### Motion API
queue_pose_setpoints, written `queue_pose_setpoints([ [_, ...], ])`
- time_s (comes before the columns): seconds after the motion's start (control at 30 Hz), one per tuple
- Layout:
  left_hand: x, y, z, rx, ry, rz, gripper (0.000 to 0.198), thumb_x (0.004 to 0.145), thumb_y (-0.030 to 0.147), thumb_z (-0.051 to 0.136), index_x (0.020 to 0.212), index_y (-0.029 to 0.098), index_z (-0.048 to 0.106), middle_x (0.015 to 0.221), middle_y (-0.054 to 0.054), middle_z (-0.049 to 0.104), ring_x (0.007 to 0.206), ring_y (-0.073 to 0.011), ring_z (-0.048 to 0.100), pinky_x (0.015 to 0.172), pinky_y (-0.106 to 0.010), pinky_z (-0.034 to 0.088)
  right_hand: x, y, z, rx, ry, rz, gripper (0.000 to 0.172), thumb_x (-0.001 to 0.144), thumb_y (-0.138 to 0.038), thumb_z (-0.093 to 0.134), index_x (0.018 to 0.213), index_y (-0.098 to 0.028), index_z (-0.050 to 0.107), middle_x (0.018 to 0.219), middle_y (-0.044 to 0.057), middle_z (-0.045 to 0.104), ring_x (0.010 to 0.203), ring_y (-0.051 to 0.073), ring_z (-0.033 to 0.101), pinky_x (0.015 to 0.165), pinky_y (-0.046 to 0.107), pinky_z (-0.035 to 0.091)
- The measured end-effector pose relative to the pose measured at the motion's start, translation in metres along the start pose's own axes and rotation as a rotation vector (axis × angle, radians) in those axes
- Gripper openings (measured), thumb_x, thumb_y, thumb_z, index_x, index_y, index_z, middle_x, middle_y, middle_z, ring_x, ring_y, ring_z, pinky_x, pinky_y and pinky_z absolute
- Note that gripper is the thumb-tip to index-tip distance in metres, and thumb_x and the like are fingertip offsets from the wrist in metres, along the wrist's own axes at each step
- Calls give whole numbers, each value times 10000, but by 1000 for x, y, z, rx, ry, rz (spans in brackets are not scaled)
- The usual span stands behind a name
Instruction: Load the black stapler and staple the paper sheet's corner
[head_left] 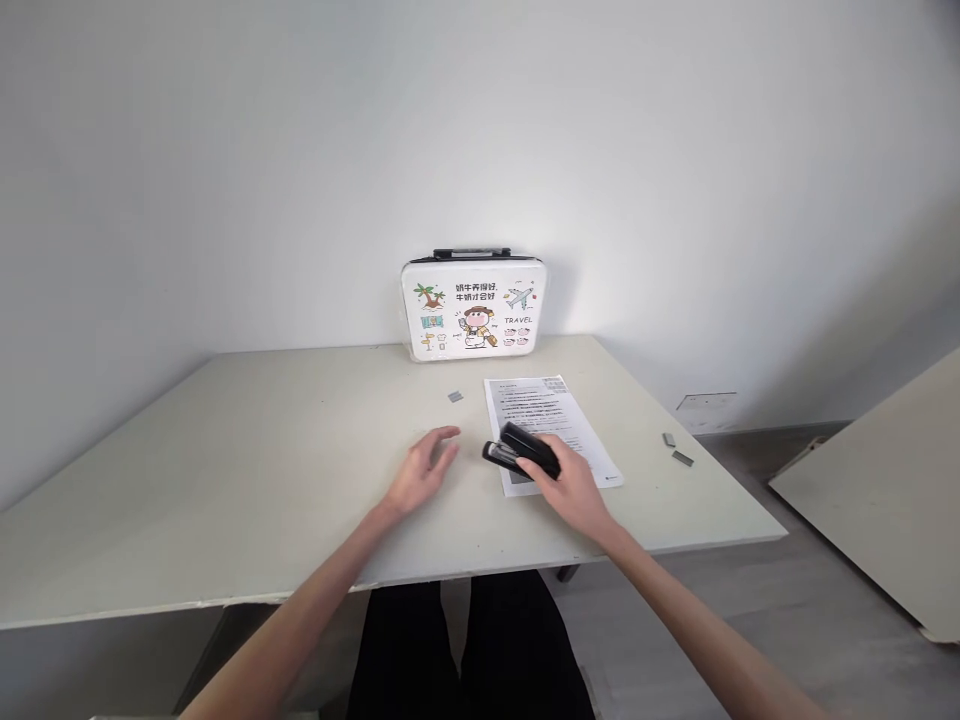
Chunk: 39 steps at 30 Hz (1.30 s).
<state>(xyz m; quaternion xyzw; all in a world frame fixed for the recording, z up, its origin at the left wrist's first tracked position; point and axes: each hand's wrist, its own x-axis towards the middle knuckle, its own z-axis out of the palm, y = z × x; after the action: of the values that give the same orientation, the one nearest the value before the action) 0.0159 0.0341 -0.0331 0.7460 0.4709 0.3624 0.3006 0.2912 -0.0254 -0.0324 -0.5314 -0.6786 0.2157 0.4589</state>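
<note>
My right hand (568, 487) is wrapped round a black stapler (529, 450), whose jaws point left and stand slightly apart. Beneath the stapler lies a printed sheet of paper (570, 430), partly covered by it and by the hand. To the left of the paper, my left hand (425, 472) hovers over or rests on the table with its thumb and fingers apart, holding nothing. A small group of staples (455, 396) lies beyond the left hand.
A white case (475, 310) with cartoon prints stands against the wall at the back of the white table (300, 460). Two small staple strips (682, 458) (669, 439) lie near the right edge. A pale panel (885, 490) stands at the far right.
</note>
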Motion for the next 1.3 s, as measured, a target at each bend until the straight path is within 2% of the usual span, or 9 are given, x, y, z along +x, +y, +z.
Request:
queue_pose_setpoints([
  [0.1, 5, -17, -28, -155, 144, -89, 557, 879, 704, 635, 1151, 223, 706, 1270, -108, 739, 1210, -303, 676, 1124, -467, 481, 20, -12, 27, 8, -96, -89, 286, 984, -505, 611, 1108, -249, 645, 1048, 72, 741, 929, 263, 698, 798, 385, 549],
  [0.2, 9, -30, -45, -220, 251, -126, 593, 887, 738, 590, 1130, 204, 684, 1243, -135, 733, 1212, -297, 674, 1101, -456, 500, 37, -18, 57, 27, -177, -146, 260, 962, -484, 662, 1076, -251, 649, 1017, 51, 739, 917, 248, 696, 822, 376, 535],
  [0.3, 10, -38, -48, -283, 325, -144, 612, 921, 749, 526, 1118, 186, 664, 1221, -153, 726, 1189, -288, 687, 1054, -440, 540, 49, -18, 83, 55, -241, -174, 266, 944, -477, 693, 1089, -257, 655, 1040, 43, 741, 938, 239, 699, 846, 365, 530],
  [0.43, 9, -42, -44, -321, 340, -166, 575, 912, 733, 568, 1054, 189, 689, 1119, -133, 749, 1119, -283, 709, 1034, -441, 552, 56, -16, 103, 66, -274, -163, 263, 937, -461, 699, 1108, -265, 663, 1073, 39, 745, 970, 234, 698, 869, 367, 532],
  [0.6, 9, -43, -42, -325, 344, -184, 554, 905, 712, 596, 1032, 184, 704, 1059, -118, 759, 1064, -270, 717, 1050, -442, 537, 54, -18, 105, 119, -236, -147, 283, 972, -491, 633, 1140, -264, 657, 1147, 48, 749, 1044, 238, 700, 926, 368, 529],
  [0.7, 8, -43, -42, -318, 341, -191, 534, 914, 696, 591, 1022, 186, 708, 1027, -110, 761, 1060, -270, 714, 1048, -444, 538, 52, -17, 102, 177, -154, -86, 330, 1071, -487, 417, 1107, -264, 657, 1146, 59, 758, 1084, 242, 703, 972, 384, 518],
  [0.77, 8, -42, -42, -313, 337, -197, 525, 920, 688, 587, 1020, 187, 712, 1022, -109, 762, 1054, -271, 714, 1042, -445, 540, 52, -14, 101, 196, -105, -49, 378, 1093, -467, 325, 1096, -264, 644, 1101, 66, 763, 1034, 243, 715, 961, 401, 527],
  [0.97, 6, -40, -43, -302, 338, -204, 528, 924, 691, 572, 1013, 190, 710, 1019, -107, 764, 1049, -274, 713, 1026, -453, 548, 53, -6, 99, 247, -40, -40, 305, 1066, -437, 366, 1119, -252, 602, 1059, 79, 750, 948, 234, 732, 900, 409, 584],
  [1.3, 6, -37, -41, -276, 359, -202, 501, 934, 657, 544, 1007, 189, 705, 999, -106, 769, 1016, -265, 719, 980, -425, 557, 52, -5, 99, 62, -78, -111, 302, 1074, -355, 329, 1111, -262, 613, 1056, 71, 773, 931, 247, 740, 891, 417, 539],
])
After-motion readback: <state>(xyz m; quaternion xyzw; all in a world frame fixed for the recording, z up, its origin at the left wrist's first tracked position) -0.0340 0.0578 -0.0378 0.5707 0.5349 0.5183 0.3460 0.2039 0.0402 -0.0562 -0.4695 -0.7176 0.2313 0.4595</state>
